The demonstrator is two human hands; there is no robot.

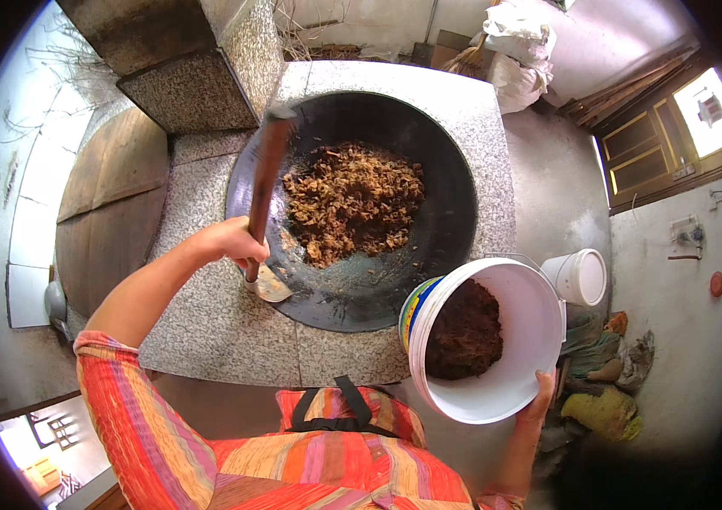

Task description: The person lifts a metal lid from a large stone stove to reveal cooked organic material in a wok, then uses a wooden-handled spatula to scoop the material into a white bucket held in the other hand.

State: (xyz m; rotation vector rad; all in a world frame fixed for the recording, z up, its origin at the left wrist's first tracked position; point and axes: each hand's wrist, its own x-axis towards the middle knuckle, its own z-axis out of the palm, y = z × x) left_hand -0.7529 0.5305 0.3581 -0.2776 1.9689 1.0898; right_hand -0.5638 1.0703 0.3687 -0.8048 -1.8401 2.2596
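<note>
My left hand (pixel 238 241) is closed around the wooden handle of a spatula (pixel 266 172), whose metal blade rests low at the left rim of a large black wok (pixel 447 191). In the wok lies a heap of brown, shredded, cooked-looking food (pixel 354 201). My right hand (pixel 541 392) grips the rim of a white plastic bucket (pixel 527 325), which is tilted beside the wok's lower right edge. A darker brown mass (pixel 466 331) sits inside the bucket, and most of my right fingers are hidden behind its wall.
The wok is set into a granite-tiled stove top (pixel 208 319). A round wooden lid (pixel 112 204) lies at the left. To the right are a smaller lidded white bucket (pixel 574 277) and several bags (pixel 600 408) on the floor. White sacks (pixel 517 54) stand behind the stove.
</note>
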